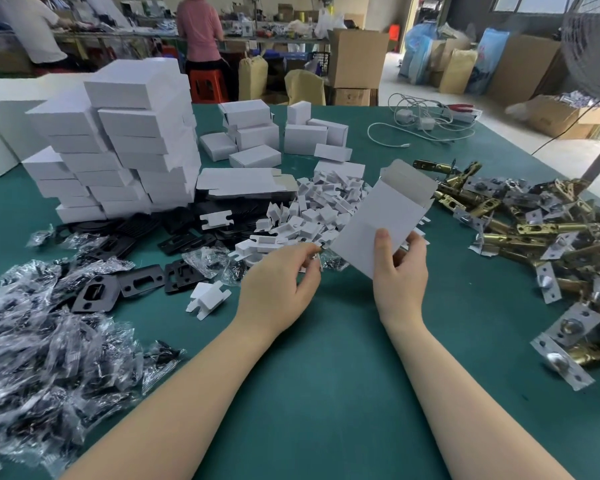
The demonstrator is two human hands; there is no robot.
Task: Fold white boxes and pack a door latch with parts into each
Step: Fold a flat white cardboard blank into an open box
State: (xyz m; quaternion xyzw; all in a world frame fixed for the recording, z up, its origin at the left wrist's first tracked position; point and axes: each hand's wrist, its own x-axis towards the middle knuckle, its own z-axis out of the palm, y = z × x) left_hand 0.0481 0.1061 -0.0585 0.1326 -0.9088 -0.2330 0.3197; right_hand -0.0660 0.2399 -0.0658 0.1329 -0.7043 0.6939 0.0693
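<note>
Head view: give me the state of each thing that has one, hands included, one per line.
Flat box: unfolded, top flaps open, held above the table.
Right hand: grips the flat box's lower edge.
Left hand: fingers curled, pinching something small; cannot tell what.
Box stack: folded, closed.
Blanks: flat, stacked.
Inserts: loose heap.
Latches: loose pile, unpacked.
Screw bags: sealed, heaped.

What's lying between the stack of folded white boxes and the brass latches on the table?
In the head view, a heap of small white card inserts and a stack of flat box blanks lie between the folded boxes and latches.
</note>
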